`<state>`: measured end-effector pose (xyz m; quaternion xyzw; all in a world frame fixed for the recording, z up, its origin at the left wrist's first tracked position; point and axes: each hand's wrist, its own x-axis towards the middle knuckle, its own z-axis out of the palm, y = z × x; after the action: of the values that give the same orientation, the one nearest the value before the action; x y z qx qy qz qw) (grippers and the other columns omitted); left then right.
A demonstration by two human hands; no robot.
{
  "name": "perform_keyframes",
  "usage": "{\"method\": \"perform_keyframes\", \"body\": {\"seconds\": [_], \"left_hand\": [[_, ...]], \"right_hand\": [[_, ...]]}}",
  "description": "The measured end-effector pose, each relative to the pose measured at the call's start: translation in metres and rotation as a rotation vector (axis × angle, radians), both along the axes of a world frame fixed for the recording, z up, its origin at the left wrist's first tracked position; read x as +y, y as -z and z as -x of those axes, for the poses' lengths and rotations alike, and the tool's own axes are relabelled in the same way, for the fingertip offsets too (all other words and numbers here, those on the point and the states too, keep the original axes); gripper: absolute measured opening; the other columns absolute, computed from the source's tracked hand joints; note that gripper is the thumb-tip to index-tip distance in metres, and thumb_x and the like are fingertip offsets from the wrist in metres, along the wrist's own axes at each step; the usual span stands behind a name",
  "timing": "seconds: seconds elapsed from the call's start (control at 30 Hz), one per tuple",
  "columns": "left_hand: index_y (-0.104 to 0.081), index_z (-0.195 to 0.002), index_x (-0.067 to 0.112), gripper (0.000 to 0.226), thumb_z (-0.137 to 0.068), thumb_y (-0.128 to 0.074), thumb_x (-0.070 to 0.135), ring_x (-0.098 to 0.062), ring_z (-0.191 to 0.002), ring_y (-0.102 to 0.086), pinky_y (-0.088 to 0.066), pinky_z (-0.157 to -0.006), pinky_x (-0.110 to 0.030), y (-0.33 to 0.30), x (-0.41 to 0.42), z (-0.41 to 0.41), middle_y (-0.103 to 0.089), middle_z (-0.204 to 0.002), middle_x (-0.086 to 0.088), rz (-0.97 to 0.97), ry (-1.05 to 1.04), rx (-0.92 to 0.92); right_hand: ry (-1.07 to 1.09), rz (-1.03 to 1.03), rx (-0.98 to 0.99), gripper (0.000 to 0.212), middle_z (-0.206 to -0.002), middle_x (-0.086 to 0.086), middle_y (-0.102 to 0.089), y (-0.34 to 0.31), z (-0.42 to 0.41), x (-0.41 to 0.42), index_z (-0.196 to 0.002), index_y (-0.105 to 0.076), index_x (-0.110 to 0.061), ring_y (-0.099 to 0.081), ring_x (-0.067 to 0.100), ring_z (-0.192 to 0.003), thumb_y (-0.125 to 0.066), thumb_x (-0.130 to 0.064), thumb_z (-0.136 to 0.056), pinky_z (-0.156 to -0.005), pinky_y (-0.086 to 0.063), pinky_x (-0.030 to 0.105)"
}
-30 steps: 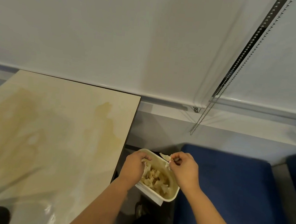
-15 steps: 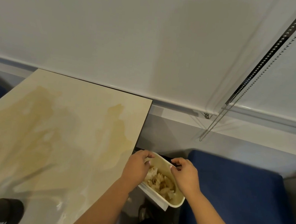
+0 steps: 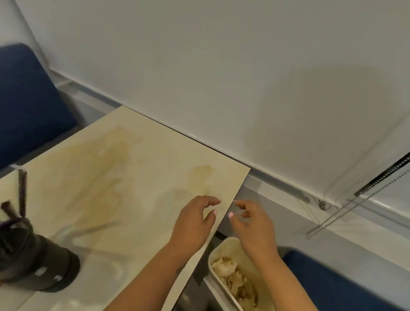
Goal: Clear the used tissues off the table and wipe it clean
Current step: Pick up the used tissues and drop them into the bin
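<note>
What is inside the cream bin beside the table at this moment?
The cream bin holds crumpled used tissues, some stained brownish. They cover the bottom, so anything beneath them cannot be seen. Neither hand reaches into it.

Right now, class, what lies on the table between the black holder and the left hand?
In the head view, only bare stained tabletop lies between the black holder and the left hand.

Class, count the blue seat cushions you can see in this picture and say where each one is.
2. One blue seat cushion is at the far left, beyond the table. The other blue seat cushion is at the lower right, beside the bin. More may lie outside the view.
</note>
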<state>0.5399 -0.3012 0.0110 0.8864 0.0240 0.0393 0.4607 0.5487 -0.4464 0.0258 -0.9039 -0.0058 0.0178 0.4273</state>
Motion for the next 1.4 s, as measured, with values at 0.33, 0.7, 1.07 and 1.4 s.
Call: {"method": "perform_keyframes", "body": {"seconds": [0.33, 0.7, 1.07, 1.4], "left_hand": [[-0.059, -0.114, 0.025, 0.022, -0.093, -0.053, 0.021, 0.006, -0.1, -0.048, -0.045, -0.091, -0.021, -0.078, 0.055, 0.007, -0.053, -0.106, 0.022, 0.014, -0.28, -0.178], [-0.056, -0.118, 0.028, 0.024, -0.094, -0.053, 0.026, 0.003, -0.106, -0.05, -0.046, -0.096, -0.025, -0.144, 0.118, 0.052, -0.051, -0.111, 0.022, -0.066, -0.652, -0.316], [-0.054, -0.119, 0.029, 0.025, -0.094, -0.053, 0.027, -0.002, -0.105, -0.052, -0.046, -0.092, -0.02, -0.164, 0.155, 0.146, -0.052, -0.114, 0.018, -0.039, -1.047, -0.318], [-0.052, -0.109, 0.037, 0.018, -0.093, -0.054, 0.028, 0.003, -0.095, -0.05, -0.04, -0.081, -0.008, -0.16, 0.173, 0.23, -0.05, -0.107, 0.022, -0.093, -1.291, -0.332]], "right_hand": [[-0.237, -0.146, -0.151, 0.025, -0.109, -0.016, -0.055, -0.07, -0.033, 0.068, -0.111, -0.056, -0.034, -0.055, 0.003, -0.095, -0.064, -0.026, -0.088, -0.076, -0.046, 0.018], [-0.592, -0.303, -0.265, 0.024, -0.109, -0.015, -0.058, -0.139, -0.027, 0.156, -0.11, -0.059, -0.028, -0.056, 0.001, -0.094, -0.065, -0.023, -0.087, -0.071, -0.045, 0.013], [-0.9, -0.384, -0.286, 0.026, -0.114, -0.009, -0.06, -0.165, 0.032, 0.228, -0.115, -0.059, -0.025, -0.056, 0.005, -0.096, -0.064, -0.022, -0.089, -0.071, -0.043, 0.009], [-1.05, -0.437, -0.308, 0.027, -0.11, -0.007, -0.062, -0.176, 0.104, 0.264, -0.113, -0.062, -0.02, -0.059, 0.006, -0.091, -0.065, -0.021, -0.087, -0.066, -0.043, 0.003]]}}
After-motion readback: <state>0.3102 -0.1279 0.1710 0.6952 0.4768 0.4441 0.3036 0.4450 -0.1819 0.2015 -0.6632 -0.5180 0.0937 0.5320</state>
